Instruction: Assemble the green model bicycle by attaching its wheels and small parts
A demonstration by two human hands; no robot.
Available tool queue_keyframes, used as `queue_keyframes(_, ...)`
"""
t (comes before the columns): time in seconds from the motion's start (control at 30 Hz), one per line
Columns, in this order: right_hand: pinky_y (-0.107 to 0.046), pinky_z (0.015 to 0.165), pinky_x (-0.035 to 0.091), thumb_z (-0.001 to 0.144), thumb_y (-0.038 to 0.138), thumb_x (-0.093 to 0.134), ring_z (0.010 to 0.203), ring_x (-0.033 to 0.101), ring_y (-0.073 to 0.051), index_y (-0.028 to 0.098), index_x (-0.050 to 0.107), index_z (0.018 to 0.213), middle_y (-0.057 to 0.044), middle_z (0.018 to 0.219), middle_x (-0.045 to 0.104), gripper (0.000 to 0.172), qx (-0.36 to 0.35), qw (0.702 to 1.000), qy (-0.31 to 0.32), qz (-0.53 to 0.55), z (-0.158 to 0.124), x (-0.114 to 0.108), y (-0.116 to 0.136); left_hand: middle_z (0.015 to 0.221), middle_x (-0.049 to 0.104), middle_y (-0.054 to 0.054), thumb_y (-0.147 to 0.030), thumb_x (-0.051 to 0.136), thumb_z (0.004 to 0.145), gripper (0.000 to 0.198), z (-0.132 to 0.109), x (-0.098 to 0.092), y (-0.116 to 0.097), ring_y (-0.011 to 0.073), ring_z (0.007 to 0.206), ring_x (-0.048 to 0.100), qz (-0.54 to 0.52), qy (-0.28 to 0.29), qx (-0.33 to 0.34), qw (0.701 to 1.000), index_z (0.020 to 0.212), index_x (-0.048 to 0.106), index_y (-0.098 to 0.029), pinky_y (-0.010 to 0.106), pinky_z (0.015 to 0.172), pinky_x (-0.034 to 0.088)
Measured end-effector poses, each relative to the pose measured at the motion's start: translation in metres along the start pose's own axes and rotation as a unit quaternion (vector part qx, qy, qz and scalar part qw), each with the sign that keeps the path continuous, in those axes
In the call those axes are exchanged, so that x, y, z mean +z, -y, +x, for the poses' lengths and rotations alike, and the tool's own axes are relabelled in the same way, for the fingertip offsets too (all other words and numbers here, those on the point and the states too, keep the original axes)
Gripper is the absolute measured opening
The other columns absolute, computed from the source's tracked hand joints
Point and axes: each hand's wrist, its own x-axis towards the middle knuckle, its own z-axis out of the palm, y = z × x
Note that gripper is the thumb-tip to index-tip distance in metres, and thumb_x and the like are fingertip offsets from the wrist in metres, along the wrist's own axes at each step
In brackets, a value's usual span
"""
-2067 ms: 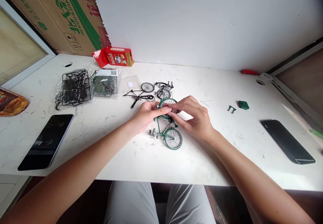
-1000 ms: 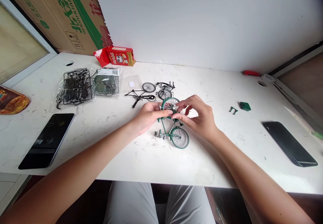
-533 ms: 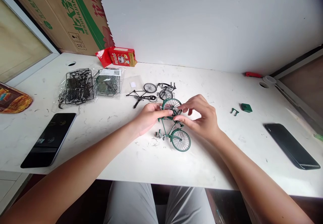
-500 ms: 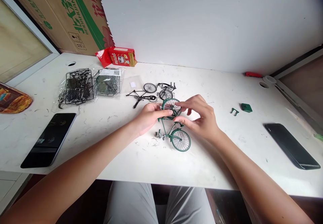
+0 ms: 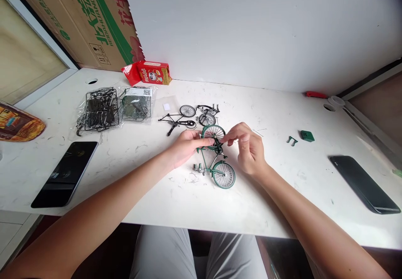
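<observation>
A green model bicycle lies under my hands, with one spoked wheel toward me and the other at the far end. My left hand is closed on the far end, its thumb across the far wheel. From the other side, my right hand reaches the same wheel with its index finger at the right edge, near dark parts there. Its thumb is raised, apart from that fingertip, and nothing shows in its grasp. Beyond lie a black model bicycle frame and loose black bicycle parts.
Bagged black parts and bagged green parts lie at left, near a dark phone. A red box stands behind. To the right are a small green bracket, a green block and another dark phone.
My right hand has drawn back slightly to the right, and its thumb has lifted away from the bicycle. My left hand keeps its hold; the near wheel has shifted slightly left.
</observation>
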Motion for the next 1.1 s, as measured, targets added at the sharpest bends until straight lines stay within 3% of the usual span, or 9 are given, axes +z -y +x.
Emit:
queue_keyframes(0.17,-0.045,0.084,0.051,0.111,0.053,0.032,0.084,0.061,-0.022,0.026,0.075,0.125,-0.005,0.084,0.064,0.052,0.0,1.0,0.021,0.0,-0.0021,0.0049,-0.0009,0.097,0.078,0.008,-0.023,0.09,0.074,0.021,0.0004,-0.0009,0.0004,0.0206,0.097,0.067,0.004,0.003,0.004,1.0,0.091,0.082,-0.013,0.039,0.102,0.043)
queue_keyframes(0.33,-0.043,0.076,0.05,0.113,0.047,0.025,0.078,0.059,-0.022,0.023,0.077,0.09,-0.006,0.079,0.064,0.061,0.018,0.998,-0.05,0.016,-0.0028,0.0052,-0.0003,0.101,0.079,0.011,-0.023,0.09,0.073,0.027,0.0003,-0.0006,0.0,0.0221,0.097,0.067,0.003,-0.003,-0.003,1.0,0.095,0.082,-0.012,0.04,0.1,0.044)
queue_keyframes(0.47,-0.046,0.083,0.051,0.111,0.053,0.031,0.087,0.061,-0.024,0.024,0.076,0.117,-0.007,0.087,0.066,0.054,-0.006,1.0,0.027,-0.003,-0.0019,0.0023,-0.0012,0.096,0.078,0.009,-0.025,0.092,0.072,0.026,0.0013,-0.0011,0.0016,0.0206,0.094,0.067,0.012,-0.002,0.006,1.0,0.093,0.082,-0.014,0.038,0.097,0.045)
queue_keyframes(0.6,-0.044,0.076,0.05,0.113,0.048,0.023,0.082,0.06,-0.023,0.024,0.077,0.091,-0.007,0.08,0.065,0.063,-0.007,0.999,-0.042,0.009,-0.0018,0.0014,0.0,0.099,0.078,0.009,-0.024,0.092,0.07,0.028,0.001,-0.0005,0.0019,0.0209,0.095,0.067,0.006,-0.008,-0.001,1.0,0.094,0.082,-0.013,0.038,0.099,0.045)
queue_keyframes(0.67,-0.044,0.077,0.05,0.113,0.047,0.024,0.082,0.061,-0.022,0.024,0.078,0.099,-0.007,0.082,0.066,0.061,-0.009,0.999,-0.037,0.002,-0.0019,0.0021,0.0003,0.1,0.078,0.009,-0.024,0.092,0.07,0.029,0.0002,0.0001,0.0014,0.0211,0.097,0.067,0.004,-0.008,0.001,1.0,0.095,0.082,-0.013,0.038,0.1,0.045)
queue_keyframes(0.73,-0.045,0.081,0.052,0.113,0.048,0.029,0.086,0.063,-0.023,0.024,0.078,0.113,-0.007,0.086,0.068,0.055,-0.023,1.0,-0.005,-0.015,-0.0018,0.0034,0.0003,0.098,0.078,0.008,-0.023,0.092,0.07,0.027,-0.0009,0.0009,0.0005,0.0205,0.097,0.067,0.002,-0.009,0.0,1.0,0.094,0.082,-0.013,0.037,0.1,0.044)
queue_keyframes(0.87,-0.044,0.077,0.054,0.111,0.033,0.041,0.082,0.064,-0.022,0.024,0.079,0.098,-0.006,0.08,0.07,0.042,-0.026,0.998,-0.044,-0.038,-0.0005,0.0057,0.0007,0.098,0.078,0.009,-0.021,0.091,0.071,0.025,-0.0031,0.003,-0.0015,0.0212,0.098,0.067,-0.003,-0.014,0.0,1.0,0.092,0.082,-0.013,0.038,0.101,0.044)
queue_keyframes(0.97,-0.042,0.073,0.056,0.104,0.027,0.059,0.082,0.065,-0.022,0.026,0.078,0.109,-0.006,0.089,0.076,0.019,-0.047,0.997,-0.034,-0.056,0.0024,0.0055,0.0007,0.101,0.079,0.01,-0.022,0.089,0.073,0.025,-0.0037,0.0042,-0.002,0.0228,0.101,0.068,-0.012,-0.012,0.01,1.0,0.095,0.082,-0.013,0.039,0.102,0.044)
queue_keyframes(1.1,-0.042,0.074,0.058,0.097,0.018,0.067,0.087,0.066,-0.023,0.03,0.075,0.125,-0.006,0.098,0.077,0.031,-0.108,0.989,0.021,-0.096,0.0059,0.0041,-0.0023,0.099,0.079,0.009,-0.022,0.088,0.074,0.023,-0.0032,0.0053,-0.0016,0.0219,0.1,0.069,-0.024,-0.024,0.027,0.999,0.094,0.082,-0.013,0.038,0.101,0.044)
